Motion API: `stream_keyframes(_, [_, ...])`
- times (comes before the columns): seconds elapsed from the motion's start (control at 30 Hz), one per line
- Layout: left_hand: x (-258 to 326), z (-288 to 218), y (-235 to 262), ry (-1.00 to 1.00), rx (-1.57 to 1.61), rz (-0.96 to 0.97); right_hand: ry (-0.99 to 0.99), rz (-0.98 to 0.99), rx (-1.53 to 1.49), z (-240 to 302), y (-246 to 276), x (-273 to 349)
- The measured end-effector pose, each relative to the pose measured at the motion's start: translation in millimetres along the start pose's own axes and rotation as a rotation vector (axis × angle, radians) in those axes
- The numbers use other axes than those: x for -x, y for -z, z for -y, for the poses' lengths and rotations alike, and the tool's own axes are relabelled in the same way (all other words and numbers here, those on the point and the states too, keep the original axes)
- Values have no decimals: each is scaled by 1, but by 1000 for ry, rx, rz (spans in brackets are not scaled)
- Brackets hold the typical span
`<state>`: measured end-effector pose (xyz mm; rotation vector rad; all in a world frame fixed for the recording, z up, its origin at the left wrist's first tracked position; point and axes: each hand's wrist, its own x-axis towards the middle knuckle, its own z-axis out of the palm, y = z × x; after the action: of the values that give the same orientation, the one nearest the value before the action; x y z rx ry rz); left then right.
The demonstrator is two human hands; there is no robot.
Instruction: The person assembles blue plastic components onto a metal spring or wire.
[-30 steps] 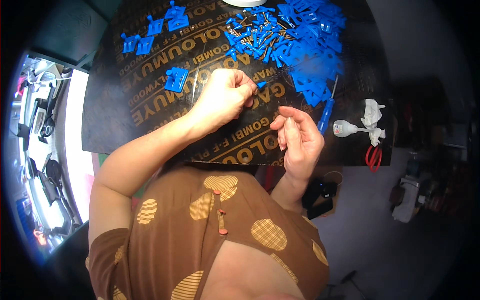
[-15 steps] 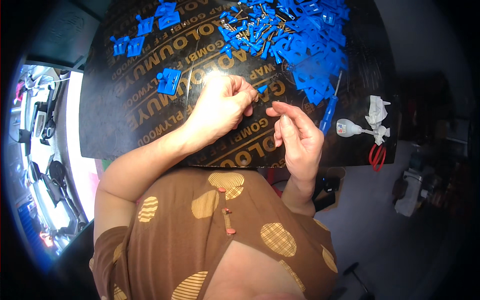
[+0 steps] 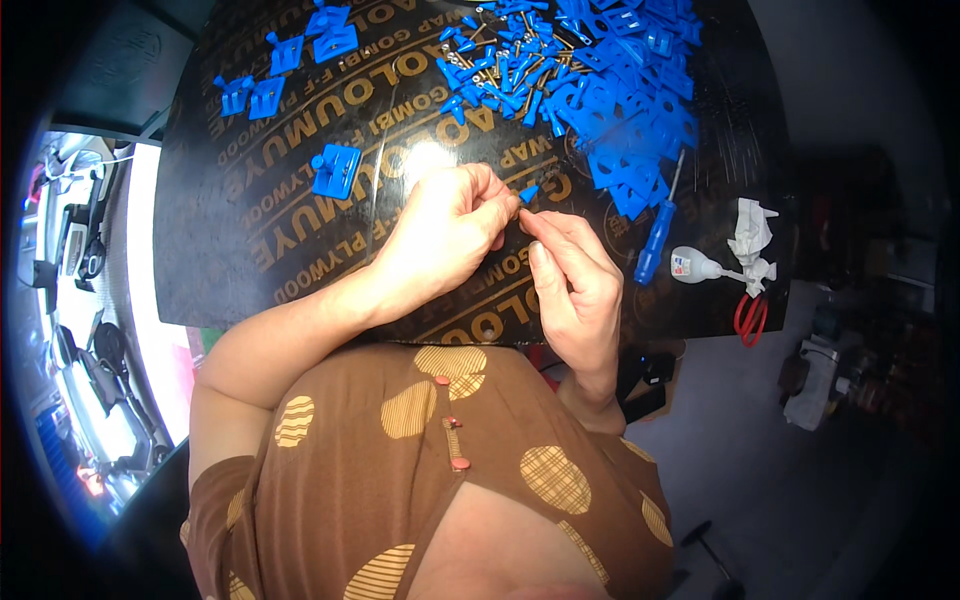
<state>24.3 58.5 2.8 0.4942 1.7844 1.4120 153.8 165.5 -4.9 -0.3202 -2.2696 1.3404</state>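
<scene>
Over the near half of the board, my left hand point(image 3: 455, 215) pinches a small blue cone-shaped plastic piece point(image 3: 529, 193) between thumb and fingertips. The piece's tapered end sticks out to the right. My right hand point(image 3: 578, 270) is close beside it, its forefinger reaching to the left fingertips. The right fingers are stretched forward with the thumb apart from their tips, and I see nothing held in them. Whatever lies between the two hands' fingertips is too small to make out. Left of my left hand sits a blue square plate with a knob point(image 3: 337, 171).
Several similar knobbed plates point(image 3: 287, 54) stand at the far left. Loose screws and small blue pieces point(image 3: 510, 75) lie at the back, beside a heap of blue plates point(image 3: 640, 110). On the right are a blue-handled screwdriver point(image 3: 656, 240), a white bottle point(image 3: 692, 265), crumpled paper point(image 3: 752, 232) and red-handled scissors point(image 3: 750, 320).
My right hand has moved left, bringing its forefinger up to the left fingertips. The left hand keeps its pinch on the blue piece, which now points more upward.
</scene>
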Motion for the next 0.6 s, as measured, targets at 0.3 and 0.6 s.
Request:
stream_keyframes(0.3, [1, -6, -2, -9, -51, 6, 0, -9, 23, 1, 0, -5])
stream_keyframes(0.6, [1, -2, -3, -75, -225, -29, 10, -39, 25, -1, -2, -4])
